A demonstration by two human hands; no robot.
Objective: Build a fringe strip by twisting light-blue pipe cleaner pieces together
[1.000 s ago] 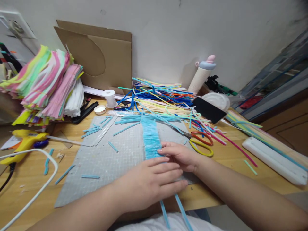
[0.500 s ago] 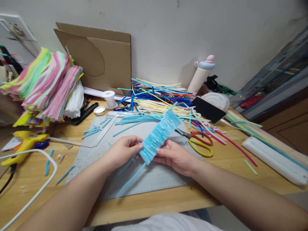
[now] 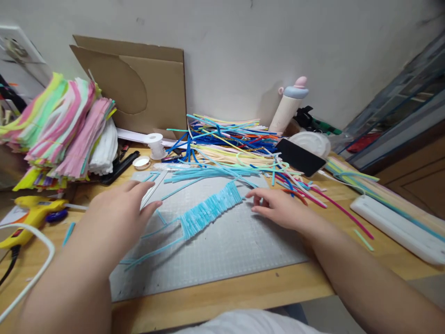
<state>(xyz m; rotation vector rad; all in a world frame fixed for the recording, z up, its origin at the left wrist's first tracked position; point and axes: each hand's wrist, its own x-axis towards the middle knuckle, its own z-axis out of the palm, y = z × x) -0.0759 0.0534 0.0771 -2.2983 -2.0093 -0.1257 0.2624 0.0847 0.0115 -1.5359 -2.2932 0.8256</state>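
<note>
A light-blue strip point(image 3: 212, 210) of wound pipe cleaners lies slantwise on the grey cutting mat point(image 3: 222, 250), its loose pipe-cleaner ends trailing to the lower left. My left hand point(image 3: 118, 218) hovers over the mat's left side, thumb and fingers apart, holding nothing. It covers most of the short cut blue pieces there. Close by the strip's upper right end is my right hand point(image 3: 278, 206), fingers slightly bent and apart, with nothing in it. Whether its fingertip touches the strip I cannot tell. Behind my right hand, the scissors point(image 3: 295, 195) are mostly hidden.
Loose pipe cleaners point(image 3: 229, 134) are heaped at the back, beside a phone point(image 3: 301, 157) and a bottle point(image 3: 287, 109). At left are a yellow glue gun point(image 3: 31, 218) and pipe-cleaner bundles point(image 3: 66, 125). A white power strip point(image 3: 396, 229) lies at right; cardboard point(image 3: 163, 88) leans on the wall.
Both hands have let go of the blue strip, which now lies lower on the mat. My left hand has moved left, my right hand to the right, over the scissors.
</note>
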